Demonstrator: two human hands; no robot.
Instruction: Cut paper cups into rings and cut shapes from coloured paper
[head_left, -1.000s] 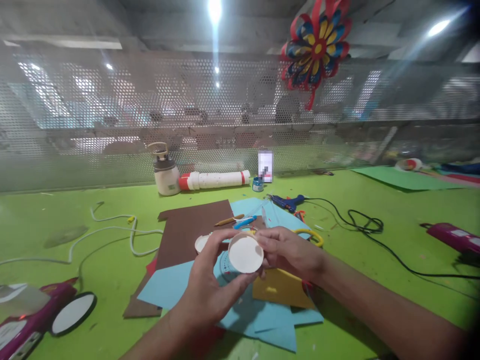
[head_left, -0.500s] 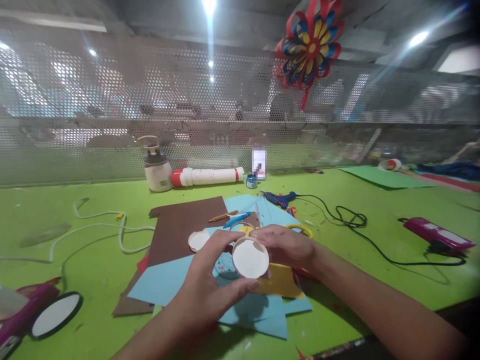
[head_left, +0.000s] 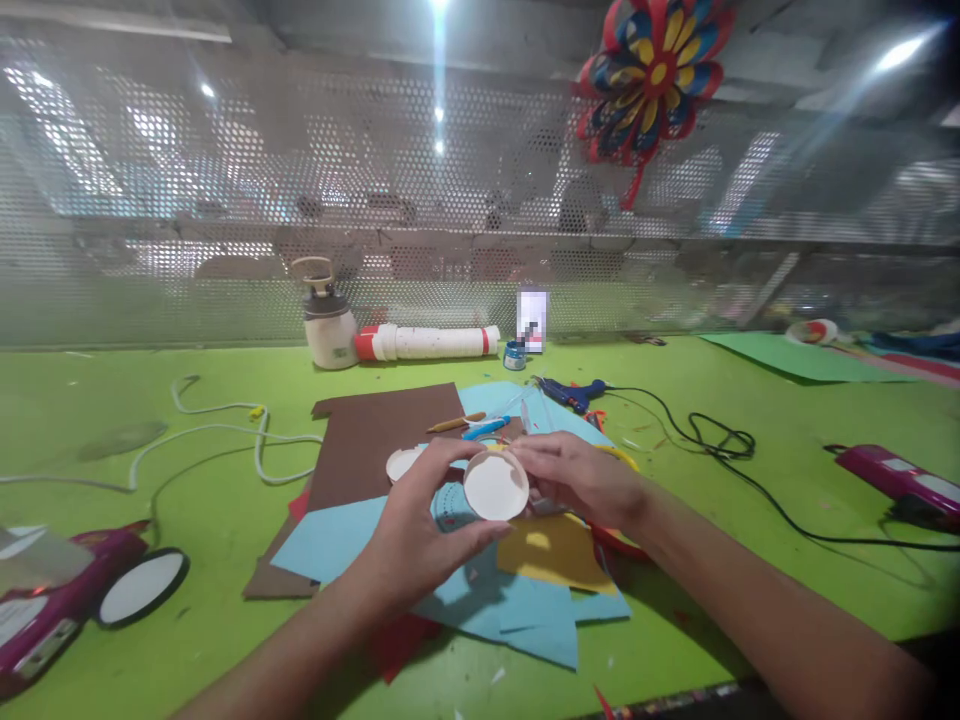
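A small round white piece with a thin raised rim (head_left: 496,486) is held up in front of me, its flat white face towards me. My left hand (head_left: 424,510) grips it from the left, thumb under the lower edge and fingers over the top. From the right, my right hand (head_left: 577,475) pinches its upper right edge; some fingertips are hidden behind it. Another round white piece (head_left: 403,462) lies partly behind my left hand. Below are light blue paper (head_left: 517,625), a yellow sheet (head_left: 559,552) and brown paper (head_left: 382,430).
A blue glue gun (head_left: 574,394) lies beyond the paper, with a brown pen (head_left: 456,423) and a blue pen (head_left: 487,428) nearby. A pump sprayer (head_left: 330,335), a white roll (head_left: 435,343) and a paint jar (head_left: 514,355) stand at the back. Magenta devices lie left and right.
The view has shifted, so the bench things sit slightly further right. Both hands keep the round white piece, which is tipped a little and raised slightly in view.
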